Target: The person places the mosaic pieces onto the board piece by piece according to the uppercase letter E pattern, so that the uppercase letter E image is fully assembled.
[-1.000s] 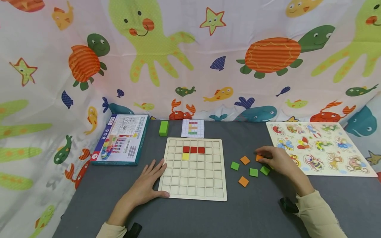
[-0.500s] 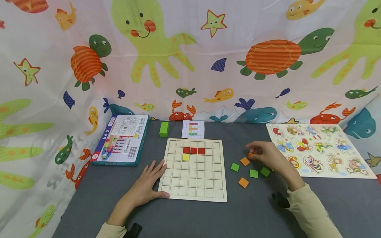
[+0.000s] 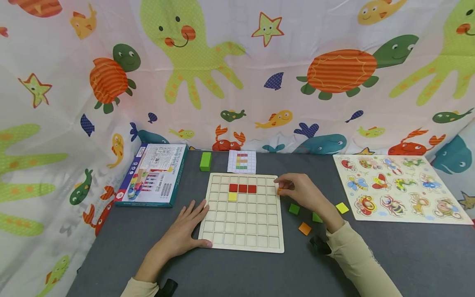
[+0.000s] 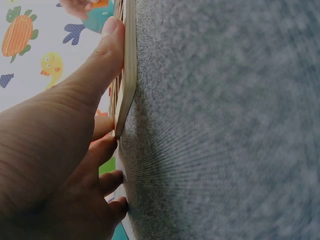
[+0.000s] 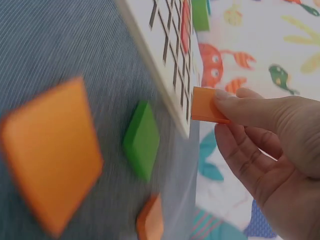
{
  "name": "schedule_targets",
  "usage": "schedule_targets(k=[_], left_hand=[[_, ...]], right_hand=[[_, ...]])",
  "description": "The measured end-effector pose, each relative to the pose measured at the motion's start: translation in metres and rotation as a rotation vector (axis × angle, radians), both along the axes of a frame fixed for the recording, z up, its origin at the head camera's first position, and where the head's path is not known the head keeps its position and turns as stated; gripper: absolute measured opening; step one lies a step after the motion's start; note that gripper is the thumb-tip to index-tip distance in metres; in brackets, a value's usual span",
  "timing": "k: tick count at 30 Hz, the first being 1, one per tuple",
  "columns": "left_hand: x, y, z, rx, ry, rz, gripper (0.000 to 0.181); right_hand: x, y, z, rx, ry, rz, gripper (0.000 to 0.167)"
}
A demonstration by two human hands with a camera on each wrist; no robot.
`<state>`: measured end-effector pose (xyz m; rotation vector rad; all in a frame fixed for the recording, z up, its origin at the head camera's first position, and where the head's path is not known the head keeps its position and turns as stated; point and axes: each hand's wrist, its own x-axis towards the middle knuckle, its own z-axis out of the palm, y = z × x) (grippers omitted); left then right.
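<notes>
My right hand (image 3: 302, 192) pinches an orange square tile (image 5: 207, 105) between thumb and fingers, at the right edge of the pale wooden grid board (image 3: 256, 243). My left hand (image 3: 183, 231) rests along the board's left edge, fingers spread and thumb at its near corner. On the board a row of red tiles (image 3: 243, 188) lies above one yellow tile (image 3: 232, 196). Right of the board are a green tile (image 3: 294, 209), another partly covered by my right forearm, and an orange tile (image 3: 305, 228). Another orange tile (image 5: 151, 218) shows low in the right wrist view.
A small card with a coloured grid pattern (image 3: 242, 161) lies behind the board, beside a green block (image 3: 205, 161). A flat box (image 3: 152, 175) sits at the back left. The insect picture board (image 3: 402, 189) is at right, with a yellow tile (image 3: 342, 208) near its corner.
My right hand has moved left with the orange tile, from the loose tiles to the board's right edge. A yellow tile behind it has come into view. My left hand stays put.
</notes>
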<state>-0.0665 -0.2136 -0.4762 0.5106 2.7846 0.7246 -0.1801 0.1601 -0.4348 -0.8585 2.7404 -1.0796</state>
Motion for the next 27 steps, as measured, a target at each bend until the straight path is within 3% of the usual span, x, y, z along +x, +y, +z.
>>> schedule_targets(k=[18, 27], left_hand=[[0.0, 0.001, -0.002, -0.018, -0.003, -0.007, 0.108], [-0.001, 0.0, -0.001, -0.022, 0.001, -0.013, 0.107]], right_hand=[[0.007, -0.08, -0.012, -0.097, -0.021, 0.186, 0.025], [0.01, -0.111, -0.007, -0.113, -0.06, 0.212, 0.026]])
